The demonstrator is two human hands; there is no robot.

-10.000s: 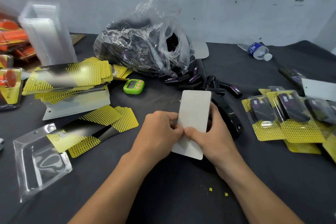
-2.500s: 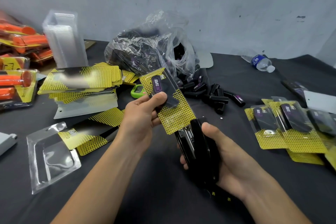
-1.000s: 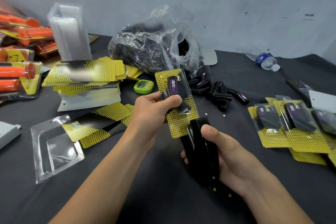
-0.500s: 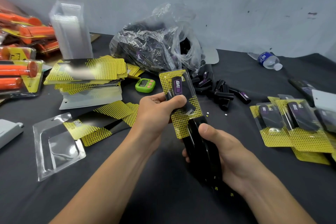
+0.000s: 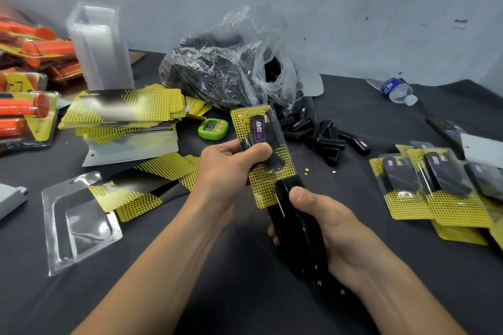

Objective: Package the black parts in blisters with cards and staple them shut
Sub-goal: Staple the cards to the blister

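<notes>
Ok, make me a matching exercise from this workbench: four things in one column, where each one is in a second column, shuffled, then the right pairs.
Things
1. stapler
2. filled blister pack
3. green timer
4. water bottle

Places
A. lying on its side at the far right of the table, near the wall
B. gripped in the left hand
C. on the table between the stack of cards and the plastic bag
D. gripped in the right hand

Pairs: 1-D, 2-B, 3-C, 4-A.
</notes>
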